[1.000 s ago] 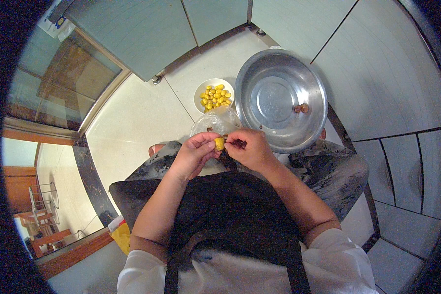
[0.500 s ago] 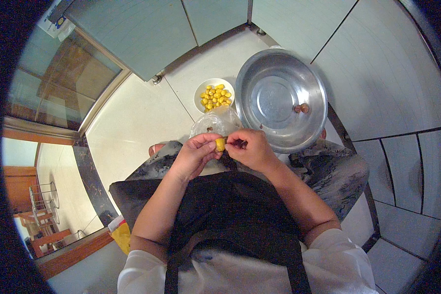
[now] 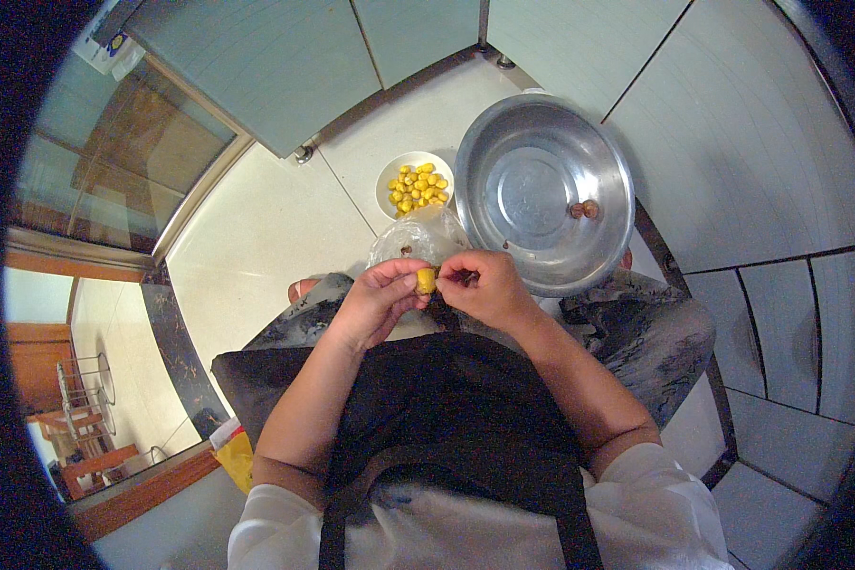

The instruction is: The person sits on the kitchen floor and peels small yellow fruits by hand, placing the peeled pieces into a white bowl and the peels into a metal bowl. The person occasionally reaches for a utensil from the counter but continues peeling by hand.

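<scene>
In front of my apron, my left hand (image 3: 386,296) pinches a yellow peeled chestnut (image 3: 426,280) between thumb and fingers. My right hand (image 3: 487,290) is closed at the chestnut's right side, thumb and forefinger together; dark brown bits, like shell, show by its fingers, and exactly what it grips is too small to make out. Just beyond the hands lies a clear plastic bag (image 3: 426,233) with a brown scrap in it. A white bowl (image 3: 383,195) behind the bag holds several yellow peeled chestnuts (image 3: 416,188).
A large steel basin (image 3: 484,180) stands right of the bowl, with brown unpeeled chestnuts (image 3: 589,209) inside. Pale cabinets (image 3: 750,123) close in the right and far sides. At left are a glass-paned door (image 3: 114,142) and an opening with a wooden chair (image 3: 81,423). A yellow packet (image 3: 236,456) lies at lower left.
</scene>
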Tool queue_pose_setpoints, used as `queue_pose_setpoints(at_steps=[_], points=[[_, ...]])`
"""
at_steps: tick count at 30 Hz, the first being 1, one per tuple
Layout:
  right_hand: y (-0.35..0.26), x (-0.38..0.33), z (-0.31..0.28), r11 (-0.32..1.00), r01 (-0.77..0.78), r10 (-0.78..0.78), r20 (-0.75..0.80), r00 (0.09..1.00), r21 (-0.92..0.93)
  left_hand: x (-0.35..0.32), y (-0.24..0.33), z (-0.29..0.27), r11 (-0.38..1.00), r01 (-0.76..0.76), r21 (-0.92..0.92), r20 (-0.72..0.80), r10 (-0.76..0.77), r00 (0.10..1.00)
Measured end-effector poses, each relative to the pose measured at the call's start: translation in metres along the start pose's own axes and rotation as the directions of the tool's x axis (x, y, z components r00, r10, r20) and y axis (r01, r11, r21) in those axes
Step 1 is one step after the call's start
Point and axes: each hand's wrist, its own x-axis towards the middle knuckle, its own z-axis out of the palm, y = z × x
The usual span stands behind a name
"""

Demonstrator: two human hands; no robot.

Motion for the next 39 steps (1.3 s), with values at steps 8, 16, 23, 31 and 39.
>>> queue_pose_setpoints(at_steps=[8, 16, 23, 31, 39], points=[[0.0048, -0.0001, 0.0002, 0.995, 0.067, -0.066, 0.007, 0.998, -0.079, -0.0005, -0.0002, 0.0014, 0.999, 0.011, 0.040, -0.015, -0.010, 1.000], [0.0024, -0.0003, 0.0004, 0.996, 0.053, -0.053, 0.009, 0.999, -0.074, -0.0014, 0.0013, 0.0024, 0.994, 0.020, 0.107, -0.050, -0.015, 0.999], [0.0062, 0.0000, 0.0011, 0.998, 0.040, -0.040, 0.014, 0.999, -0.044, -0.0022, 0.0029, 0.0047, 0.994, 0.035, 0.107, -0.055, -0.030, 0.998], [0.0056, 0.0005, 0.0029, 0.991, 0.094, -0.097, -0.028, 0.995, -0.099, -0.0007, 0.0019, 0.0047, 0.993, 0.019, 0.114, -0.081, -0.010, 0.997], [0.0054, 0.0000, 0.0052, 0.999, 0.037, -0.039, -0.046, 0.998, -0.038, 0.0002, -0.0015, 0.0064, 0.987, -0.019, 0.158, -0.061, 0.029, 0.998]])
